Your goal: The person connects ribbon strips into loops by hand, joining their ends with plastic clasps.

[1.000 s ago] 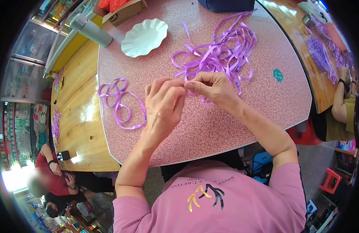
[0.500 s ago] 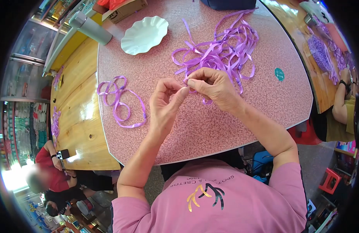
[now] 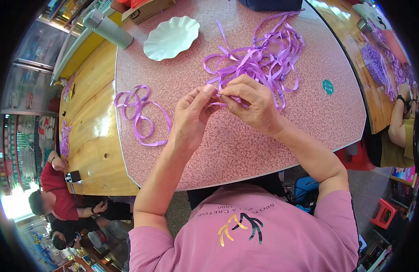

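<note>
My left hand (image 3: 194, 112) and my right hand (image 3: 251, 103) meet over the middle of the pink speckled table (image 3: 227, 158). Both pinch a thin purple ribbon (image 3: 218, 104), which shows between the fingertips; the exact spot of the grip is partly hidden by fingers. Just beyond my right hand lies a tangled heap of purple ribbons (image 3: 263, 56), with small darker bits on some strands. To the left of my left hand, a separate looped purple ribbon (image 3: 138, 119) rests flat on the tabletop.
A white wavy-rimmed dish (image 3: 171, 38) stands at the far left, beside a grey-green flask (image 3: 108, 30) and a cardboard box (image 3: 146, 11). A dark blue item (image 3: 273, 3) sits at the far edge. People sit at wooden tables (image 3: 98, 113) on both sides.
My left hand has closed further, its fingertips now pinching the ribbon beside my right fingers. More ribbon shows between the hands. A person at lower left has shifted posture.
</note>
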{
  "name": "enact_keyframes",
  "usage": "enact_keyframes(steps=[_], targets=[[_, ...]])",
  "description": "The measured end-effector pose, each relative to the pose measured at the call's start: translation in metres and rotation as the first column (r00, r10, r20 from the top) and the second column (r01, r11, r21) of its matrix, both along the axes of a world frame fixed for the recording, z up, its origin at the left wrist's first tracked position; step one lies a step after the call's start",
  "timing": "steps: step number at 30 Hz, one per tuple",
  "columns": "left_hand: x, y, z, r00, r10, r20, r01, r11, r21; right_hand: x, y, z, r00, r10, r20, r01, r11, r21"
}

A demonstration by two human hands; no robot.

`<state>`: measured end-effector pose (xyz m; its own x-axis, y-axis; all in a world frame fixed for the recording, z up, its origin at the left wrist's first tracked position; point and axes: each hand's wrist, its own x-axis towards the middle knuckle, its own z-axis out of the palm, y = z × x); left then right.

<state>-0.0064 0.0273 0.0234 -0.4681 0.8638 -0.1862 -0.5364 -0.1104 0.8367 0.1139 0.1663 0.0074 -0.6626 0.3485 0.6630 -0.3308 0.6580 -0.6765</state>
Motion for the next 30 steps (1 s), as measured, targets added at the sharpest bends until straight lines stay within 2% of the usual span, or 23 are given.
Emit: enact_keyframes(steps=[5,8,10,13,17,19,23,25,26,27,28,29,30], targets=[[0.011,-0.001,0.003,0.999,0.046,0.015,-0.047,0.997,0.055,-0.001,-0.001,-0.001,1.0,-0.007,-0.028,0.007,1.0,-0.016],[0.017,0.0,-0.003,0.989,0.123,-0.08,-0.123,0.992,0.006,-0.001,-0.002,-0.003,1.0,-0.001,-0.021,0.0,0.999,-0.052],[0.017,0.001,-0.008,0.987,0.153,-0.047,-0.149,0.985,0.085,-0.002,-0.003,-0.002,1.0,0.001,-0.028,-0.003,0.998,-0.064],[0.021,0.005,-0.011,0.981,0.187,-0.056,-0.18,0.977,0.111,0.0,-0.006,0.001,1.0,0.005,0.018,-0.002,0.986,-0.165],[0.023,0.007,-0.017,0.979,0.147,-0.139,-0.137,0.988,0.076,0.002,-0.006,0.0,0.995,0.003,0.104,0.029,0.951,-0.309],[0.022,0.007,-0.017,0.977,0.056,-0.206,-0.054,0.998,0.019,0.003,-0.004,0.0,0.992,0.005,0.126,0.04,0.937,-0.346],[0.02,0.008,-0.016,0.946,0.085,-0.311,-0.093,0.996,-0.008,0.004,-0.004,0.003,0.983,0.073,0.167,0.003,0.909,-0.417],[0.019,0.01,-0.016,0.859,0.157,-0.487,-0.171,0.985,0.015,0.002,-0.004,0.003,0.977,0.101,0.186,-0.006,0.891,-0.454],[0.018,0.011,-0.019,0.86,0.159,-0.485,-0.173,0.985,0.016,0.001,-0.005,0.001,0.975,0.163,0.149,-0.042,0.799,-0.6],[0.017,0.012,-0.022,0.755,0.198,-0.626,-0.217,0.975,0.047,0.0,-0.005,0.001,0.971,0.217,0.101,-0.077,0.682,-0.727],[0.015,0.012,-0.023,0.624,0.232,-0.746,-0.255,0.963,0.085,0.001,-0.004,0.003,0.97,0.221,0.103,-0.079,0.683,-0.726],[0.013,0.014,-0.023,0.623,0.236,-0.746,-0.259,0.962,0.088,0.003,-0.003,0.006,0.954,0.271,0.129,-0.072,0.624,-0.779],[0.012,0.015,-0.023,0.388,0.306,-0.869,-0.278,0.938,0.206,0.005,-0.001,0.008,0.935,0.321,0.152,-0.058,0.56,-0.827]])
